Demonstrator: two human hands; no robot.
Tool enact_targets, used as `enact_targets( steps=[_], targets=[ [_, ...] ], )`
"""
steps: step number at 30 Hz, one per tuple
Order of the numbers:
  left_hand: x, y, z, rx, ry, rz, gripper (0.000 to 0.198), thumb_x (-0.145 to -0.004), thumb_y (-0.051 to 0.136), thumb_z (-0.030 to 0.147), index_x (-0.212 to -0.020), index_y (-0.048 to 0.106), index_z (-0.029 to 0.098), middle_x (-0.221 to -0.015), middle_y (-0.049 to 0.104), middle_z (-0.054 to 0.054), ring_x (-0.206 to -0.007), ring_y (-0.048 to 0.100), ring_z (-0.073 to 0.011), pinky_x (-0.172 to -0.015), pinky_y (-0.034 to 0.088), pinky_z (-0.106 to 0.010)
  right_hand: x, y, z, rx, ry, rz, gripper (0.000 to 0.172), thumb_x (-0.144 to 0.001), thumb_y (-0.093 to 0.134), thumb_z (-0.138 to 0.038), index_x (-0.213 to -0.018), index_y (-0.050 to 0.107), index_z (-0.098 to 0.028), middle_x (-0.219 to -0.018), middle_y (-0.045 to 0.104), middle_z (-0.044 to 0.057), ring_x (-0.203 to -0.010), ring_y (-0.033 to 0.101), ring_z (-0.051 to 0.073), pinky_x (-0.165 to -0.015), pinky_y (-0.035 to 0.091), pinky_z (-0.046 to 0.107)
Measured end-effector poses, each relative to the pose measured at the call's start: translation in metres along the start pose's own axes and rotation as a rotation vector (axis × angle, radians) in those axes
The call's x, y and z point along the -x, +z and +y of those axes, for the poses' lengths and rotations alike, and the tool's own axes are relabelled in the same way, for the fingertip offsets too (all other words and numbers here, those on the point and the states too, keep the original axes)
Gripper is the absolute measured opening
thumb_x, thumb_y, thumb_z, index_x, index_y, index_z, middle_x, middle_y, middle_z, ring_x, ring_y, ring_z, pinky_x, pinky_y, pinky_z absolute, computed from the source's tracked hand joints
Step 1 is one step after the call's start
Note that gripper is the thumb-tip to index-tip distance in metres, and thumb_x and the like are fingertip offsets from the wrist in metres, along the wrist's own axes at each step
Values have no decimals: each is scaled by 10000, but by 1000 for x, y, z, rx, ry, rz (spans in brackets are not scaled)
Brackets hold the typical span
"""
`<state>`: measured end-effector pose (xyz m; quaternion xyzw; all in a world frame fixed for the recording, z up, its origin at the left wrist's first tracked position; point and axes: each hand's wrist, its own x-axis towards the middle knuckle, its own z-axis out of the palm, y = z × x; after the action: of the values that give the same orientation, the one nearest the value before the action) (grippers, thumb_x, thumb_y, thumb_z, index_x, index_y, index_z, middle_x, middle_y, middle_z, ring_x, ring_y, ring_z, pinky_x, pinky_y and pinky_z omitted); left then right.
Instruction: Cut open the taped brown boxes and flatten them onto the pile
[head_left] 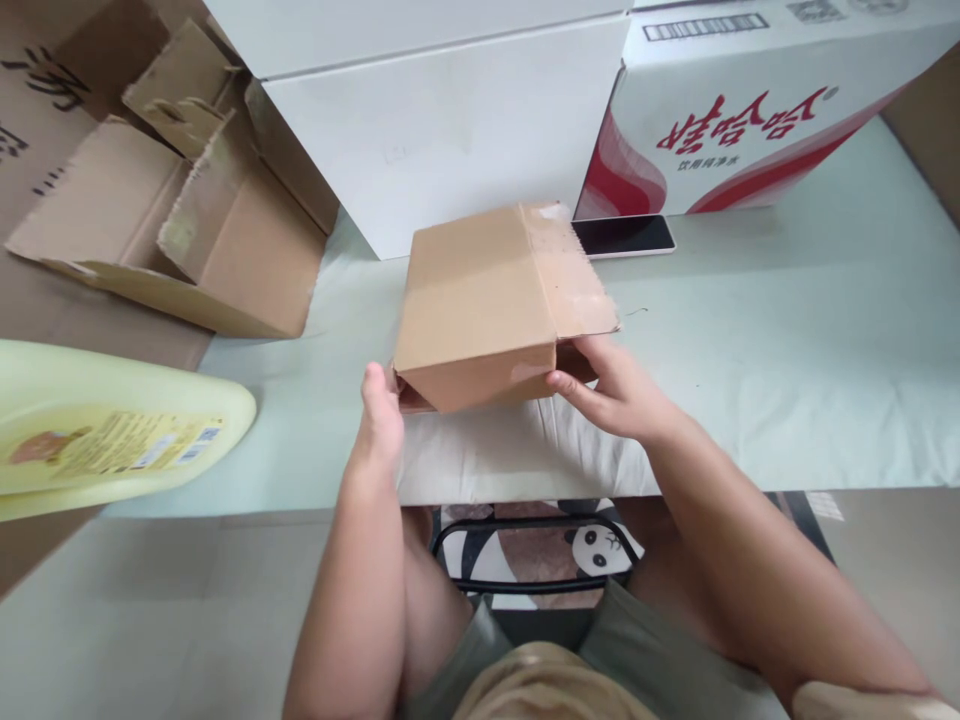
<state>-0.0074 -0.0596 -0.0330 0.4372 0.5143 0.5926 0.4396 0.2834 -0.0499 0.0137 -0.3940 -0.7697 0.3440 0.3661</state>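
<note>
Though 1 flap point(571, 280) is ragged-edged, the held brown box point(474, 290) looks smooth.

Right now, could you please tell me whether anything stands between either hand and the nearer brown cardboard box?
Nothing visible does: the left hand and right hand touch opposite ends of the nearer brown cardboard box.

A plain white cardboard carton point(465, 150) stands at the back of the pale green cloth-covered table point(795, 380), beside a white carton with red swooshes and red Chinese lettering point(750, 130), before which a flat, black-screened phone point(630, 235) lies. At the left, an open brown cardboard box with raised flaps point(262, 245) sits behind a pale yellow plastic bottle with a printed label point(127, 435). Below the table's edge, a black tubular frame point(525, 523) crosses a panda-patterned surface point(532, 555).
</note>
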Motion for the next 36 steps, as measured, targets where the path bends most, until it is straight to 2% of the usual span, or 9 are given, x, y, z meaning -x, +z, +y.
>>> enact_targets(
  steps=[4, 10, 12, 15, 18, 20, 23, 29, 36],
  targets=[
    [0, -6, 4, 11, 51, -34, 800, -808, 494, 951, -1034, 764, 232, -1005, 764, -121, -1156, 717, -361, -972, 606, -493, -2, 0, 2, -60, 34, 103, 365, -999, 615, -565, -1134, 597, -226, -1010, 680, 83, -867, 657, 222, -745, 543, 366],
    [-2, -3, 12, -25, 189, -4, 610, -783, 782, 748, -1086, 714, 223, -1024, 726, -87, -1057, 721, -274, -1017, 566, -418, -3, 5, 12, -80, 133, 373, 610, -859, 793, -514, -1334, 478, -294, -992, 531, -2, -654, 495, 126, -565, 454, 278],
    [-1, 1, 14, -29, 183, 10, 601, -779, 812, 709, -1125, 716, 227, -1072, 743, -92, -1095, 723, -272, -1028, 563, -409, -4, 6, 12, -132, 165, 399, 534, -858, 784, -488, -1244, 466, -300, -1021, 502, -6, -610, 458, 98, -524, 439, 261],
    [0, 2, 15, -46, 170, 18, 498, -790, 842, 626, -1085, 728, 241, -1025, 750, -65, -983, 725, -226, -885, 584, -341, -5, 7, 10, -232, 230, 455, 445, -832, 784, -441, -1091, 456, -285, -1044, 539, 7, -751, 593, 129, -621, 532, 265],
    [1, 1, 15, -43, 188, 50, 474, -760, 863, 611, -1022, 720, 243, -917, 720, -30, -804, 677, -184, -708, 546, -292, -7, 6, 7, -344, 279, 472, 437, -829, 771, -428, -1122, 479, -285, -1116, 633, 40, -1007, 686, 197, -782, 600, 311],
    [2, 1, 16, -36, 196, 67, 482, -753, 854, 617, -1027, 726, 242, -901, 715, -30, -780, 675, -195, -691, 544, -304, -8, 4, 6, -393, 280, 453, 447, -845, 762, -452, -1170, 502, -291, -1139, 672, 47, -1047, 697, 211, -827, 604, 336],
    [4, 5, 21, 29, 196, 87, 458, -791, 784, 626, -1007, 754, 223, -845, 714, -43, -779, 707, -223, -690, 566, -320, -9, 2, 6, -466, 271, 435, 507, -835, 782, -541, -1217, 561, -292, -1135, 707, 49, -1054, 707, 227, -875, 601, 364],
    [9, 15, 37, 165, 181, 127, 419, -795, 702, 511, -540, 580, 202, -470, 480, 10, -451, 528, -138, -452, 405, -245, -6, -2, 1, -577, 384, 487, 492, -857, 731, -697, -1107, 693, -276, -1031, 751, 38, -1009, 733, 249, -865, 589, 370],
    [8, 13, 42, 210, 166, 139, 398, -838, 684, 365, -511, 569, 170, -458, 451, 24, -438, 425, -88, -439, 348, -207, -7, -1, -5, -644, 460, 558, 288, -752, 875, -471, -884, 721, -267, -886, 741, -3, -832, 688, 196, -760, 553, 327]
  ],
)
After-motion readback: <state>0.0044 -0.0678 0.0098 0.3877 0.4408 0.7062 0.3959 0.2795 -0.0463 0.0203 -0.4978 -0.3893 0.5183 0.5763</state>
